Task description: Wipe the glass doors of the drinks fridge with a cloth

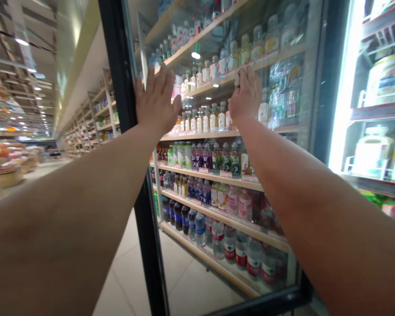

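Observation:
A glass door (213,98) with a black frame stands swung open in front of me. My left hand (156,101) is open, fingers spread, laid against the glass beside the frame's upright edge. Farther right, my right hand (246,94) is at the same pane with its fingers bent and close together. A small pale spot shows by its thumb and fingertips; whether it is held or lies behind the glass I cannot make out. Through the pane, rows of bottled drinks (202,120) stand on wooden shelves.
At the right is a lit cooler (378,105) with jars and bottles on wire shelves. Large water bottles (240,250) line the lowest shelf behind the door. Pale floor tiles (123,263) run below. On the left a long shelf aisle (85,127) recedes, with blurred product displays (9,158).

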The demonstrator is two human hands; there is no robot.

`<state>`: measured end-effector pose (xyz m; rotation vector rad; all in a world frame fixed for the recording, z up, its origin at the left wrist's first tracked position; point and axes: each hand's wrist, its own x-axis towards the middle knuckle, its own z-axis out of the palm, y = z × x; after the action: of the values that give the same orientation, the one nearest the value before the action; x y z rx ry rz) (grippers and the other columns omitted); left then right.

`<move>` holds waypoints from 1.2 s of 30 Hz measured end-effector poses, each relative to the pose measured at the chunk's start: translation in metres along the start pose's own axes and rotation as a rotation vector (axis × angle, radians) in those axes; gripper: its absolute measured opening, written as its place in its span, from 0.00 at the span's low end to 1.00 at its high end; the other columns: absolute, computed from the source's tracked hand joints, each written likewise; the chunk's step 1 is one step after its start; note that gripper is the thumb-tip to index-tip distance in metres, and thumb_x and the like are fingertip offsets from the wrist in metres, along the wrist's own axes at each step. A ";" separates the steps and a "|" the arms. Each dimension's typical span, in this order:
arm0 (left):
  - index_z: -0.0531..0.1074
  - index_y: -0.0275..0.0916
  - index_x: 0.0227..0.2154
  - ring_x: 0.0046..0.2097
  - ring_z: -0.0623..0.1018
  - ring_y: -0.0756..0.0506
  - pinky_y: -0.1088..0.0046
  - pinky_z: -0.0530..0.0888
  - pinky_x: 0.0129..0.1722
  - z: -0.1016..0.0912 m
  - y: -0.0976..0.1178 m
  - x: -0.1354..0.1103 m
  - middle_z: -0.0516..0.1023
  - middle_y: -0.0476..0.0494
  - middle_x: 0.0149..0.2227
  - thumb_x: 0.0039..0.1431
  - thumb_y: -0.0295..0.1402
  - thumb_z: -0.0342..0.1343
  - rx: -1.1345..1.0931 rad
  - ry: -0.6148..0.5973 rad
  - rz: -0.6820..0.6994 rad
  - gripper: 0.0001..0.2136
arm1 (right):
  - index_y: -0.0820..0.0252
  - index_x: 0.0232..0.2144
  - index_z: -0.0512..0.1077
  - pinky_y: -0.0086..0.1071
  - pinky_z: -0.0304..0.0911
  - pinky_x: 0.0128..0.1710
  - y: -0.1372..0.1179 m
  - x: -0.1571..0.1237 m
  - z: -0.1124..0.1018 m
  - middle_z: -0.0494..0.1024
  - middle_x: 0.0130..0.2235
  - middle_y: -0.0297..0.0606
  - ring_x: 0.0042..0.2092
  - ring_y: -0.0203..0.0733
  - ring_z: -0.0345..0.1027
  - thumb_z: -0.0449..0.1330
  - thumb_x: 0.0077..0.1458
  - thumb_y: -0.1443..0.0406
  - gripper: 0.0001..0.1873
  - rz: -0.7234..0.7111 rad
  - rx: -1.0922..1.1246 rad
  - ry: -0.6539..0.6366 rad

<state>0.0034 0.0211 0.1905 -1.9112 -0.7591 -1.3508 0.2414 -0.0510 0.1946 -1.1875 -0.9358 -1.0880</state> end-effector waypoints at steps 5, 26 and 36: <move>0.45 0.39 0.71 0.74 0.34 0.46 0.54 0.26 0.70 0.006 -0.006 0.005 0.37 0.61 0.75 0.69 0.45 0.48 -0.129 0.011 0.003 0.33 | 0.61 0.66 0.61 0.56 0.48 0.69 0.011 -0.006 0.004 0.55 0.71 0.46 0.72 0.51 0.48 0.41 0.66 0.69 0.29 0.030 -0.112 -0.029; 0.36 0.47 0.72 0.72 0.28 0.54 0.68 0.19 0.67 0.018 -0.012 0.008 0.30 0.61 0.75 0.75 0.46 0.40 0.163 -0.037 -0.054 0.31 | 0.47 0.62 0.68 0.50 0.51 0.72 -0.052 -0.052 0.018 0.62 0.69 0.30 0.72 0.47 0.48 0.45 0.68 0.65 0.25 -0.449 0.082 -0.248; 0.36 0.56 0.72 0.74 0.35 0.48 0.63 0.31 0.71 -0.008 0.005 -0.019 0.23 0.80 0.71 0.70 0.48 0.26 0.045 -0.039 -0.005 0.29 | 0.56 0.62 0.65 0.47 0.50 0.71 -0.002 0.009 -0.014 0.61 0.69 0.29 0.70 0.41 0.50 0.48 0.68 0.66 0.22 -0.163 -0.002 -0.176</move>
<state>-0.0029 0.0102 0.1729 -1.9066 -0.8069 -1.2923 0.2417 -0.0663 0.2011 -1.2406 -1.1843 -1.1262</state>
